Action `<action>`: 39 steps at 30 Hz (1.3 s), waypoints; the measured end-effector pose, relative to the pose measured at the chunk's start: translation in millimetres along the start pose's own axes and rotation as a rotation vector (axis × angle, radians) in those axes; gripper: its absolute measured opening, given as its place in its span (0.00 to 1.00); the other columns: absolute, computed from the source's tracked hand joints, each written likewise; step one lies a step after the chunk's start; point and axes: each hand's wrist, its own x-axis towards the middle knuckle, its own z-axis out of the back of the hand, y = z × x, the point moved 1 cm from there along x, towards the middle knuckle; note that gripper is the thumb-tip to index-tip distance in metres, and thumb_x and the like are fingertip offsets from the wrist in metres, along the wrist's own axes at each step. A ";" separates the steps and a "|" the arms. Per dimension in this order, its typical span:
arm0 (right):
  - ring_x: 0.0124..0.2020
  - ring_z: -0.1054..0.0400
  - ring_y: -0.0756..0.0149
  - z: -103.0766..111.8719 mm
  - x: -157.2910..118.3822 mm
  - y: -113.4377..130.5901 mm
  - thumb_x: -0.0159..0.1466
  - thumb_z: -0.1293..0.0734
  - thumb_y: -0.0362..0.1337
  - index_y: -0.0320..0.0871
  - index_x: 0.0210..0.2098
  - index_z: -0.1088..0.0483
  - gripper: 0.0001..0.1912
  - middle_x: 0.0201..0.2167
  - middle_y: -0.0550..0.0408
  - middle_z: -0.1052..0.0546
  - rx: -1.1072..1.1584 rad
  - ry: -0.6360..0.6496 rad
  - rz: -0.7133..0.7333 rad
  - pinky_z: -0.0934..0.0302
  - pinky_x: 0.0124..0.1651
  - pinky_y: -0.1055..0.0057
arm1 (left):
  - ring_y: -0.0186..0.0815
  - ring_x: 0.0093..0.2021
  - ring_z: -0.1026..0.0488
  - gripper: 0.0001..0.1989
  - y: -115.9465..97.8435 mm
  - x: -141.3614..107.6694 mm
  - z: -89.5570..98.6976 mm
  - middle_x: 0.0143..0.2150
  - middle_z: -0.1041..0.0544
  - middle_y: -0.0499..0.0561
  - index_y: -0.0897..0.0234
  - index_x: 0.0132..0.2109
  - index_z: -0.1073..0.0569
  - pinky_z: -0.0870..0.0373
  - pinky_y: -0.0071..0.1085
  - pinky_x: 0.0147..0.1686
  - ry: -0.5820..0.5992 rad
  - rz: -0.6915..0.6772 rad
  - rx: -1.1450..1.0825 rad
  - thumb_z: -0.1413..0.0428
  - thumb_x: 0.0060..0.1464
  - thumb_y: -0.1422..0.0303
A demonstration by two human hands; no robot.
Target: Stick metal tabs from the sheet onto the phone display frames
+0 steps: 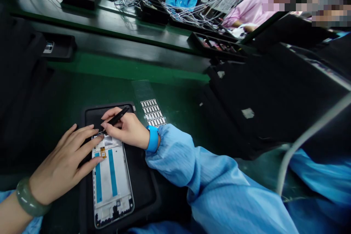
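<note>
A smartphone mid-frame [120,175] with a silvery inner face, two blue strips and an orange flex cable [103,152] lies in a black tray [145,186]. My left hand [70,155] has its fingers stretched out, their tips resting on the upper left part of the phone frame. Between the fingers of my right hand [127,127] is a slim black pen-shaped tool [117,116], slanting down to the frame's top edge. The tool's tip is hard to make out there. Just beyond my right hand lies a clear sheet of small white-and-black stickers [153,112].
Stacked black trays [263,102] rise on the right, with a pale cable [298,139] curving in front. A small black tray [61,47] stands at the far left. Behind the raised ledge [123,29] are white cables [197,12], parts boxes [219,45] and other people.
</note>
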 end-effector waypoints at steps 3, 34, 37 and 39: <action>0.37 0.28 0.70 -0.5 -1.2 2.2 0.62 0.37 0.39 0.40 0.42 0.33 0.12 0.39 0.53 0.25 -0.039 0.000 0.057 0.32 0.41 0.72 | 0.44 0.60 0.38 0.25 0.1 0.5 0.2 0.59 0.33 0.54 0.59 0.58 0.35 0.48 0.49 0.63 -0.003 0.008 -0.012 0.48 0.56 0.55; 0.34 0.29 0.72 4.8 3.1 7.5 0.62 0.38 0.37 0.39 0.40 0.31 0.10 0.37 0.53 0.24 -0.141 0.046 0.140 0.33 0.38 0.76 | 0.46 0.62 0.40 0.27 -2.2 1.5 4.9 0.61 0.35 0.54 0.57 0.60 0.37 0.47 0.52 0.63 0.049 0.020 -0.023 0.47 0.54 0.55; 0.32 0.29 0.72 6.1 2.3 2.6 0.61 0.36 0.40 0.40 0.40 0.30 0.11 0.35 0.54 0.24 -0.090 0.015 0.077 0.33 0.36 0.76 | 0.46 0.62 0.40 0.27 -2.6 1.5 5.1 0.61 0.35 0.54 0.56 0.59 0.36 0.47 0.52 0.62 0.046 0.028 -0.037 0.47 0.54 0.54; 0.31 0.29 0.72 5.7 1.6 2.3 0.61 0.36 0.40 0.40 0.39 0.30 0.11 0.35 0.54 0.23 -0.087 0.017 0.078 0.33 0.36 0.75 | 0.46 0.62 0.40 0.27 -2.7 1.2 4.8 0.61 0.35 0.54 0.57 0.59 0.36 0.47 0.52 0.62 0.044 0.022 -0.036 0.47 0.54 0.54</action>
